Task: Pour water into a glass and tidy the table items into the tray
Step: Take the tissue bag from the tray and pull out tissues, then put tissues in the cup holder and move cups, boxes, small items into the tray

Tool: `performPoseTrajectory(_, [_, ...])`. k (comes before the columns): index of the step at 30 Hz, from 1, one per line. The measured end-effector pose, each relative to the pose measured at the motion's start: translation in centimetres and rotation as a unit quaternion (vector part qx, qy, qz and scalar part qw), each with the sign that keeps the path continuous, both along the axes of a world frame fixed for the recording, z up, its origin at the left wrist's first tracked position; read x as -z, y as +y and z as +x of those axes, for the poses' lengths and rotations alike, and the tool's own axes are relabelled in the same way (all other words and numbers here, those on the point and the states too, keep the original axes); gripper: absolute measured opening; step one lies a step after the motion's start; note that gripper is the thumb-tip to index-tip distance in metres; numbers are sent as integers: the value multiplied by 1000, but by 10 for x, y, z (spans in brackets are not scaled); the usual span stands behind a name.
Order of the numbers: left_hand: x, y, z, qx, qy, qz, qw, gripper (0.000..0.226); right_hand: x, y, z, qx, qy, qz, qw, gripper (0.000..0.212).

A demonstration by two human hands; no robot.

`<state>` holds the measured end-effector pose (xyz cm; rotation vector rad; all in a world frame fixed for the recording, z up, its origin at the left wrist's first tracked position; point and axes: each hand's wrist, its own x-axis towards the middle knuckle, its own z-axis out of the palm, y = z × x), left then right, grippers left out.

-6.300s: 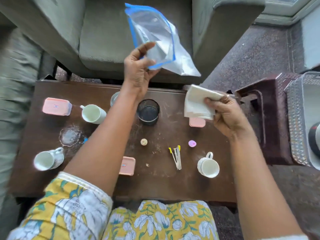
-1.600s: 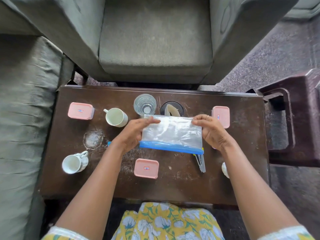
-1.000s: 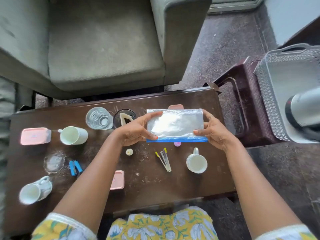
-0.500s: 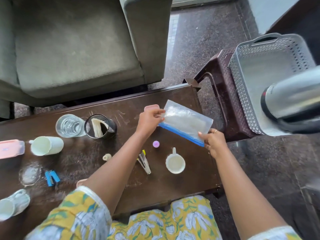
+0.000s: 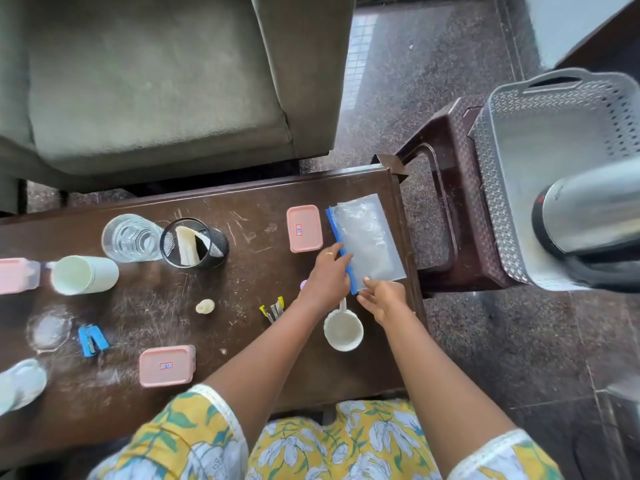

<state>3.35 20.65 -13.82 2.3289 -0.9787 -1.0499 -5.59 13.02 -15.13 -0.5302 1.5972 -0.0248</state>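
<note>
A clear zip bag with a blue seal strip lies flat at the right end of the dark wooden table. My left hand presses its fingers along the blue strip. My right hand touches the bag's near corner. A glass of water stands at the table's far side, beside a black mesh holder with a folded cloth in it. The grey perforated tray sits on a brown stool to the right, with a steel flask in it.
On the table are three pink boxes, white mugs, a blue stapler, clips and a small cream piece. A green armchair stands beyond the table.
The zip bag has come down from mid-air onto the table's right end, turned with its blue strip to the left. Both hands followed it down. The view shifted slightly.
</note>
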Motion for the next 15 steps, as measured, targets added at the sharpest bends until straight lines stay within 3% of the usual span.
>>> performPoseTrajectory(4, [-1, 14, -2, 21, -5, -1, 1000, 48, 0, 6, 8, -47, 136, -69, 987, 46])
performPoseTrajectory(6, [-4, 22, 3, -9, -7, -33, 999, 46, -7, 12, 18, -102, 240, -171, 950, 57])
performPoseTrajectory(8, [-11, 34, 12, -87, -17, -72, 993, 44, -20, 24, 32, -187, 280, -291, 895, 49])
performPoseTrajectory(11, [-25, 67, 31, -229, -63, -122, 964, 41, -34, 54, 62, -320, 191, -413, 831, 33])
performPoseTrajectory(15, [-38, 122, 70, -349, -223, -175, 893, 35, -46, 101, 114, -470, 0, -473, 745, 45])
